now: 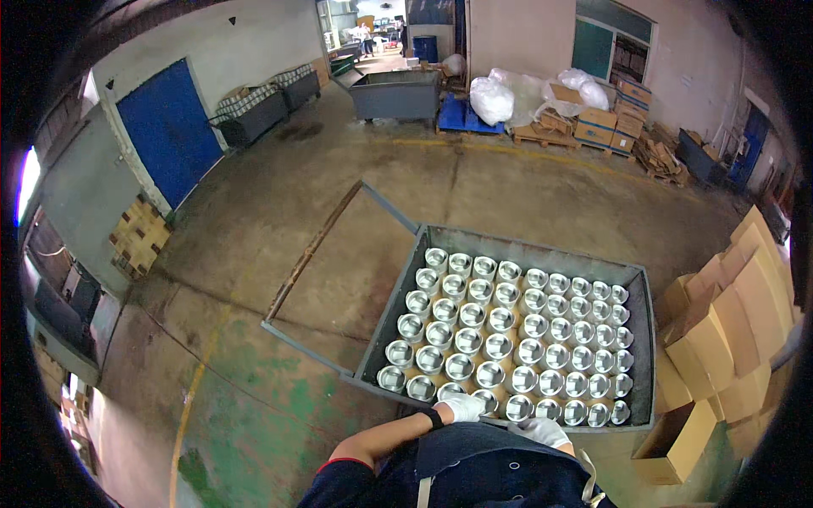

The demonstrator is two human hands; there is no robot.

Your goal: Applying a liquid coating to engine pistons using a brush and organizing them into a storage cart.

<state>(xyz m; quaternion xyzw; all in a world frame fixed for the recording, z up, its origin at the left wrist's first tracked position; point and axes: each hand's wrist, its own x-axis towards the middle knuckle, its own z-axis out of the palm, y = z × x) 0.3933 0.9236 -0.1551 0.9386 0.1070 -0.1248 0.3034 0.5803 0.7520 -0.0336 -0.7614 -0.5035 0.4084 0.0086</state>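
Rows of shiny, cup-shaped metal pistons [468,341] stand upright on a brown sheet inside a grey metal cart [650,347]. My left hand [464,408], in a white glove, reaches over the near wall. Its fingers are closed at the side of a front-row piston [485,399] and partly cover it. Close to the same wall, further right, is my right hand [542,432], also in a white glove. It lies by the front-row pistons, and its fingers are too small and hidden to read.
The cart's handle frame [315,245] juts out to the left above the floor. Open cardboard boxes [703,347] crowd the right side. A grey bin [396,100], a blue pallet [467,116] and stacked cartons [596,127] stand at the back. A wooden pallet [141,233] leans far left.
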